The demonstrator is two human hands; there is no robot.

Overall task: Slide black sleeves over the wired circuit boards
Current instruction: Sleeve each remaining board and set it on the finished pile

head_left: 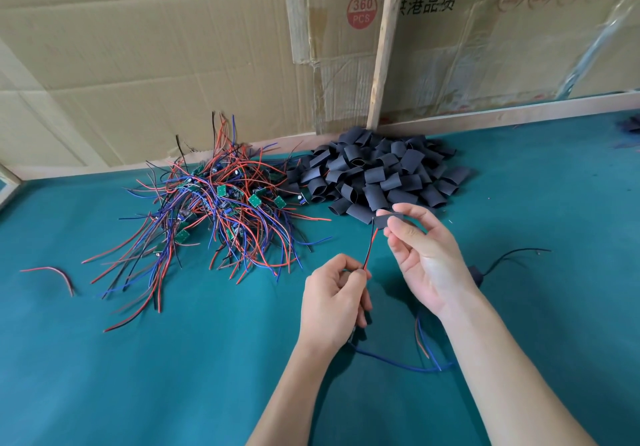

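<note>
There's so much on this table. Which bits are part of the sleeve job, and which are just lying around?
Part of the job:
- black sleeve pinched by right hand
- red and black wires held by left hand
- pile of sleeves
- heap of wired boards

Just lying about:
- stray red wire
- cardboard wall

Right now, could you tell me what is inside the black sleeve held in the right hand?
A red and black wire pair runs from the left hand into the black sleeve pinched by the right hand. The sleeve and fingers hide whatever lies inside.
</note>
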